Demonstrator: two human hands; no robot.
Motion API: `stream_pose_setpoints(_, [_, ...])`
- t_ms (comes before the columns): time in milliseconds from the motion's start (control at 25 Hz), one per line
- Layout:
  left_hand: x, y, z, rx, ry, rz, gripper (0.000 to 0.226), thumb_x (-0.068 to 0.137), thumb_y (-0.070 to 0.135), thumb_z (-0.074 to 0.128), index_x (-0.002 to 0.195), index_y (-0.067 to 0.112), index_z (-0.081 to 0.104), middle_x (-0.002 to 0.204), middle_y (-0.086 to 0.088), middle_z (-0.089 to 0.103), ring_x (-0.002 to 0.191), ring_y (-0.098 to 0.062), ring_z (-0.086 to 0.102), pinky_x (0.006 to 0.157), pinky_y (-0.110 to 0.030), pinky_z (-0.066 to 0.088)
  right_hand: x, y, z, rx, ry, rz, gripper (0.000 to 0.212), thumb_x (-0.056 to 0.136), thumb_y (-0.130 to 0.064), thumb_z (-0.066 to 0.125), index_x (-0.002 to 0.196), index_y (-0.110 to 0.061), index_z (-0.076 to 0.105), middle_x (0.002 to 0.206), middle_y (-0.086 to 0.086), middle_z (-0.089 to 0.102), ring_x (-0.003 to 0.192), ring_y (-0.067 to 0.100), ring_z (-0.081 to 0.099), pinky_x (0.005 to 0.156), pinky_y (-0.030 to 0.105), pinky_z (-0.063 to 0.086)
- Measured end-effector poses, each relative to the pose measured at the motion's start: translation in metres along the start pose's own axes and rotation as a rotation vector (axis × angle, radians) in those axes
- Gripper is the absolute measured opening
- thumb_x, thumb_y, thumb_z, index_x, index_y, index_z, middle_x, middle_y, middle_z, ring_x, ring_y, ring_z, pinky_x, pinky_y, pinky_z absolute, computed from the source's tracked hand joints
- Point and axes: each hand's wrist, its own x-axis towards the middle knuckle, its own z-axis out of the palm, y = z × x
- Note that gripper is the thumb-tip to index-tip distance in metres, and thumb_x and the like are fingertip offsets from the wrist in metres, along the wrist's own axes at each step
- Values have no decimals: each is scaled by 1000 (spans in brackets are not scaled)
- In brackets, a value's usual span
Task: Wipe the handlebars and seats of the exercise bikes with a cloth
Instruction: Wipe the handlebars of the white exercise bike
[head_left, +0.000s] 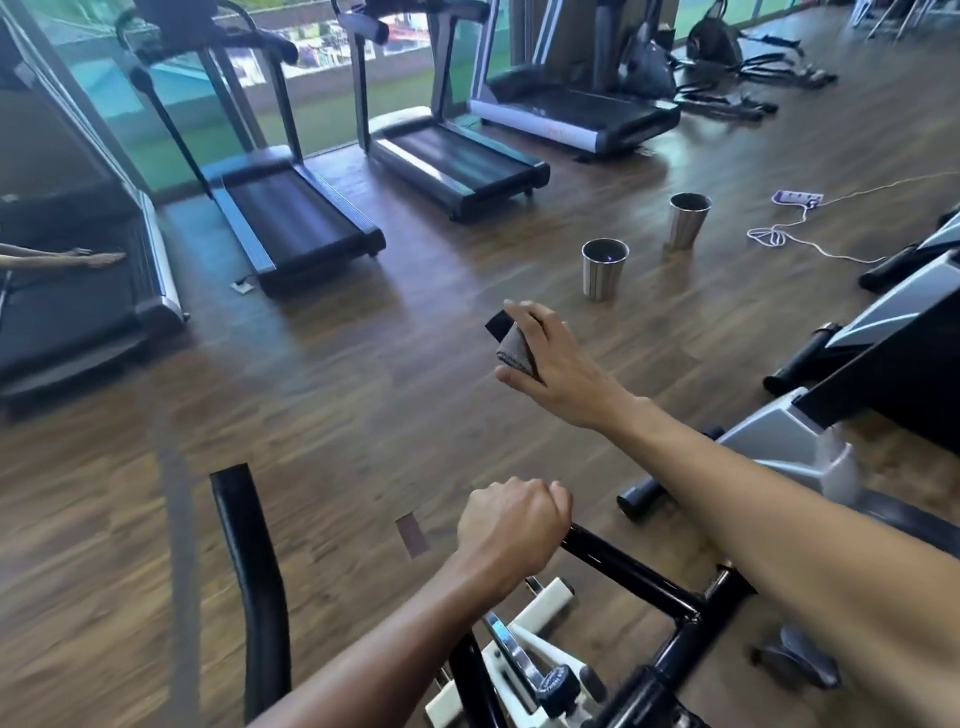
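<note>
Clamping a folded grey-brown cloth (517, 349) against the black handlebar end (496, 325), the right grip (543, 353) has thumb and fingers curled round both, at the scene's middle. Nearer, the left grip (511, 525) is closed tight in a fist round the bike's black crossbar (623, 566). A curved black bar (249, 571) rises at near left. Beyond, two steel cups (605, 270) stand upright and apart on the wooden floor (363, 364), with treadmills (296, 218) along the far windows.
</note>
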Motion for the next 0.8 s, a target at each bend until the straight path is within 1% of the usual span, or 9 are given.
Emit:
stream_pose_setpoints(80, [1, 0, 1, -22, 16, -15, 41, 102, 18, 36, 63, 16, 27, 85, -16, 64, 81, -44, 62, 64, -37, 39, 17, -11, 3, 17, -13, 0, 79, 98, -63, 36, 159, -19, 15, 163, 9, 18, 150, 32, 17, 122, 44, 14])
stream_pose_setpoints(160, [2, -2, 2, -33, 25, -23, 39, 101, 17, 37, 63, 16, 29, 75, -14, 58, 76, -43, 60, 63, -37, 40, 28, -25, 7, 76, 4, 76, 69, 102, -55, 34, 159, -21, 14, 164, 3, 23, 154, 26, 7, 122, 56, 0])
stream_pose_setpoints(240, [2, -3, 4, -23, 26, -1, 34, 99, 13, 38, 66, 15, 31, 63, -8, 44, 67, -40, 52, 59, -37, 37, 22, -24, 5, 13, 60, 132, 63, 104, -46, 40, 158, -20, 20, 162, -1, 29, 155, 21, 8, 118, 59, -12])
stream_pose_setpoints(320, [2, -3, 6, -36, 31, 3, 34, 99, 14, 37, 65, 15, 31, 60, -6, 39, 64, -39, 48, 58, -36, 35, 3, -14, 3, -127, 118, 135, 59, 103, -40, 48, 154, -15, 32, 158, 2, 38, 152, 21, 20, 118, 53, -14])
stream_pose_setpoints(400, [3, -3, 7, -72, 45, -24, 39, 100, 19, 34, 61, 16, 34, 66, -11, 51, 67, -40, 53, 60, -35, 35, -12, -6, 2, -119, 76, 143, 60, 102, -38, 50, 152, -11, 33, 156, 7, 41, 147, 25, 32, 123, 49, 5])
stream_pose_setpoints(440, [4, -3, 7, -85, 48, -44, 42, 101, 22, 32, 60, 16, 37, 69, -12, 55, 67, -39, 53, 60, -34, 33, -14, -6, 3, -62, 36, 156, 62, 102, -38, 50, 153, -10, 31, 156, 8, 38, 144, 28, 35, 121, 47, 19])
stream_pose_setpoints(520, [6, -4, 7, -92, 39, -76, 46, 102, 28, 29, 61, 13, 45, 63, -9, 49, 63, -35, 47, 57, -35, 28, -11, -9, 6, -40, 5, 181, 65, 101, -41, 51, 153, -9, 29, 155, 11, 35, 132, 40, 43, 107, 51, 37])
stream_pose_setpoints(640, [7, -4, 5, -62, 13, -49, 38, 99, 25, 29, 73, 14, 55, 63, -5, 44, 63, -34, 44, 54, -34, 26, -16, -11, 4, -203, -51, 221, 64, 101, -45, 49, 151, -10, 30, 149, 14, 37, 113, 48, 51, 90, 53, 43])
stream_pose_setpoints(800, [5, -9, 9, 13, 29, 60, 20, 96, 15, 34, 82, 18, 48, 88, -11, 64, 78, -40, 58, 61, -36, 34, -70, 3, -19, -442, -127, 280, 65, 99, -53, 46, 149, -12, 34, 144, 13, 44, 112, 45, 53, 90, 52, 43])
